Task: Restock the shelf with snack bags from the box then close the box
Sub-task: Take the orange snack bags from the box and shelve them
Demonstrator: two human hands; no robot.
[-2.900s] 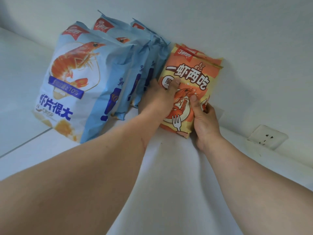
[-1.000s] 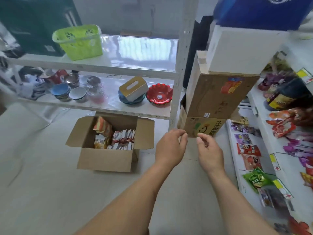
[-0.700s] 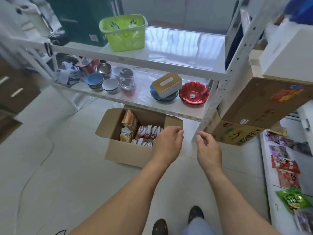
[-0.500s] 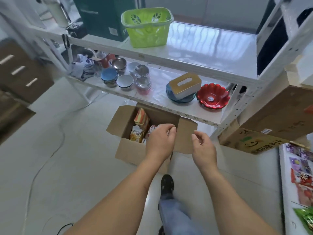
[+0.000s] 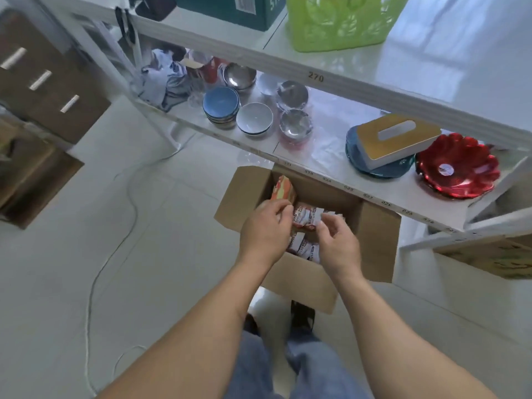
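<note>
Tiled floor (image 5: 86,226) below a white shelf (image 5: 359,180); open box (image 5: 302,277) sits on it, flaps out for access. Left hand (image 5: 266,231) and right hand (image 5: 338,243) hover over snack bags (image 5: 308,218) inside, fingers loosely curled, gripping nothing yet.

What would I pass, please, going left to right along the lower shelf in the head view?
Crumpled cloth → blue bowl stack → white bowl → steel bowl → tissue box lying on a blue plate → red dish.
</note>
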